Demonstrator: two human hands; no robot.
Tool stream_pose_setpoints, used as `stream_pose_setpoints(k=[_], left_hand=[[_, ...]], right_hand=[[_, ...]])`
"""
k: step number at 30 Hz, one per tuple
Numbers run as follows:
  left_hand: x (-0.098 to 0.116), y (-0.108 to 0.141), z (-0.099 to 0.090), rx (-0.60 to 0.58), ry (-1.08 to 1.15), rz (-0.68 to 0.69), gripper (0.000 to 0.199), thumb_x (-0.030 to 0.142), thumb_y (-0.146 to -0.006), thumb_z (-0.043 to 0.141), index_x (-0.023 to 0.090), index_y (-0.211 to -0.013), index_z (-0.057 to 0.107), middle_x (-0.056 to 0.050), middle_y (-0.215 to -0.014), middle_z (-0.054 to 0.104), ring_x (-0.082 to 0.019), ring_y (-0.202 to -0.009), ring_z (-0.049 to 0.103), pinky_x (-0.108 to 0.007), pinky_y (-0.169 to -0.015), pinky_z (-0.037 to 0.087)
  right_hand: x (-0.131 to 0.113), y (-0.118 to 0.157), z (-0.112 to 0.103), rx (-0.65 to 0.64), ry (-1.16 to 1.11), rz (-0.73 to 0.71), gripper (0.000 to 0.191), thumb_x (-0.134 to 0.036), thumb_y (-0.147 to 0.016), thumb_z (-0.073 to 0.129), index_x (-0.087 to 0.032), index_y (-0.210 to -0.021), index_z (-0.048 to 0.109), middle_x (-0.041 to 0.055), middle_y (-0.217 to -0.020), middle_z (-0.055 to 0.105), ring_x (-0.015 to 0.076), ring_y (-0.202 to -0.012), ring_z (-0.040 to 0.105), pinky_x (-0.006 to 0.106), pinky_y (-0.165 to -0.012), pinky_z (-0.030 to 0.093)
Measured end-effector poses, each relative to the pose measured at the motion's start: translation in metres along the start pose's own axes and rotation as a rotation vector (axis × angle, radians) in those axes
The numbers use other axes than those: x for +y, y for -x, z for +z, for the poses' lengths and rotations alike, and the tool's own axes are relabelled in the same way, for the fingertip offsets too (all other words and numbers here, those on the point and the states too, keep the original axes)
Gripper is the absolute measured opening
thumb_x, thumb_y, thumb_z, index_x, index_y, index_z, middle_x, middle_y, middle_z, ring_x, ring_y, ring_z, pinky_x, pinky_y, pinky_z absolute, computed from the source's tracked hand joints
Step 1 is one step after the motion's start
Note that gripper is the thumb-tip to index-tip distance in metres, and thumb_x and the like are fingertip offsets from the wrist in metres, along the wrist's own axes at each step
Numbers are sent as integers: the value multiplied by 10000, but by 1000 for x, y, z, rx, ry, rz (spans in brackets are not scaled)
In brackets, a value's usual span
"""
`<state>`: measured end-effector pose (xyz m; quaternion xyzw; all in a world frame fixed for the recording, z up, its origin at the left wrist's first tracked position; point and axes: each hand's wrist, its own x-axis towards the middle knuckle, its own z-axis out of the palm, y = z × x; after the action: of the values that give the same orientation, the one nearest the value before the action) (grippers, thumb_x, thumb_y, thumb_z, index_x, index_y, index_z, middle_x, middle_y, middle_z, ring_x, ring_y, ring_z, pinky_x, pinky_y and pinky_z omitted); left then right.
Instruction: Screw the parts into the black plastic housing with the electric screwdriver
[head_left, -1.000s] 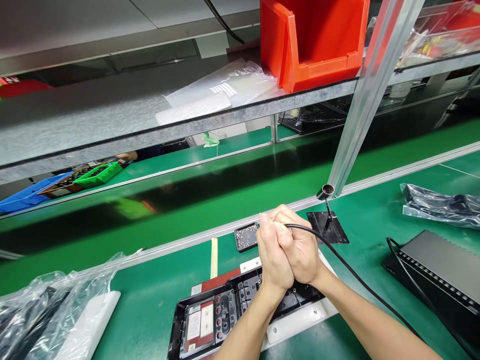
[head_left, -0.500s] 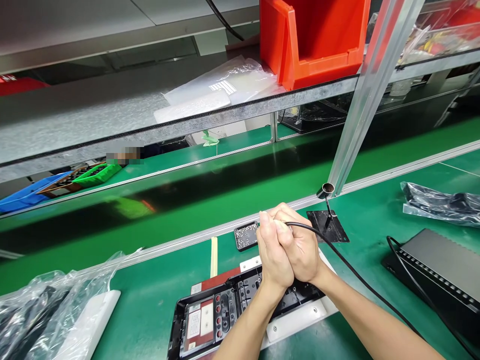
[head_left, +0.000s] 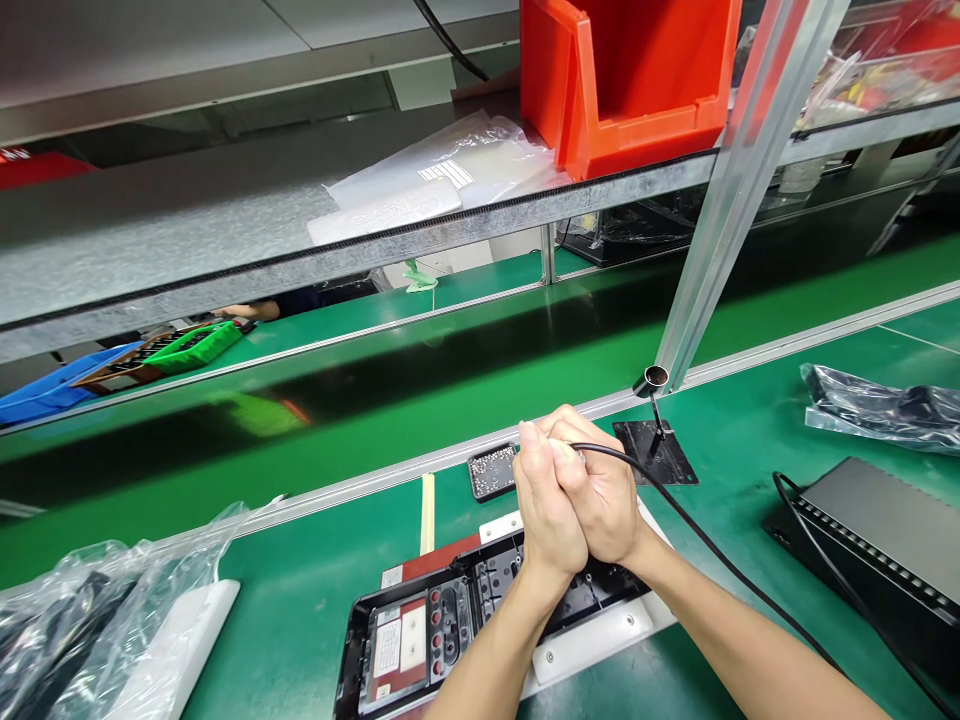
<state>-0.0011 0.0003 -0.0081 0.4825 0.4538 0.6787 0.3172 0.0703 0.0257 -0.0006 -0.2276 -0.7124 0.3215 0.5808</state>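
My left hand (head_left: 551, 510) and my right hand (head_left: 609, 505) are both closed, pressed together around a corded tool whose body is hidden inside them. A black cord (head_left: 697, 535) comes out at the top of my fists and runs down to the right, over my right forearm. Beneath the hands lies an opened black plastic housing (head_left: 349, 650) with ribs, posts and a labelled panel. It rests in a fixture with white blocks (head_left: 596, 640) and a reddish-brown base (head_left: 450, 560). The tool's tip, and any contact with the housing, is hidden.
Behind my hands sit a small black tray (head_left: 491, 490) of screws and a ring holder (head_left: 651, 380) on a black plate. Black equipment (head_left: 877, 540) stands right, bagged parts (head_left: 97, 620) left. A shelf with a red bin (head_left: 630, 140) hangs above. Another person's hand (head_left: 251, 311) shows far left.
My hands, the cord and the housing look unmoved. At the far bench, the spot covered by blocky pixels earlier now shows another person's hand and forearm.
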Motion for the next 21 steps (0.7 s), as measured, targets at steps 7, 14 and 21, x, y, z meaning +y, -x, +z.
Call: stream_pose_setpoints(k=[7, 14, 21], left_hand=[[-2, 0, 0, 4, -6, 5, 573, 640, -1086, 254, 253, -680, 374, 9, -657, 423, -169, -617, 369, -347, -634, 394], [1, 0, 1, -1, -4, -1, 568, 652, -1079, 272, 261, -688, 402, -8, -687, 446, -179, -638, 392, -341, -644, 403], [2, 0, 1, -8, -14, -7, 581, 672, -1074, 265, 262, -683, 399, -6, -683, 444, -176, -631, 387, -341, -647, 406]], right_hand=[[-1, 0, 0, 4, -26, -25, 347, -261, -1072, 463, -190, -750, 572, 20, -834, 603, 141, -779, 566, 299, -712, 456], [0, -1, -1, 4, -20, -8, 367, -298, -1079, 456, -199, -743, 568, 34, -835, 612, 163, -782, 570, 323, -718, 463], [0, 0, -1, 5, -6, -2, 395, -335, -1087, 441, -201, -740, 574, 45, -827, 611, 170, -775, 575, 328, -706, 468]])
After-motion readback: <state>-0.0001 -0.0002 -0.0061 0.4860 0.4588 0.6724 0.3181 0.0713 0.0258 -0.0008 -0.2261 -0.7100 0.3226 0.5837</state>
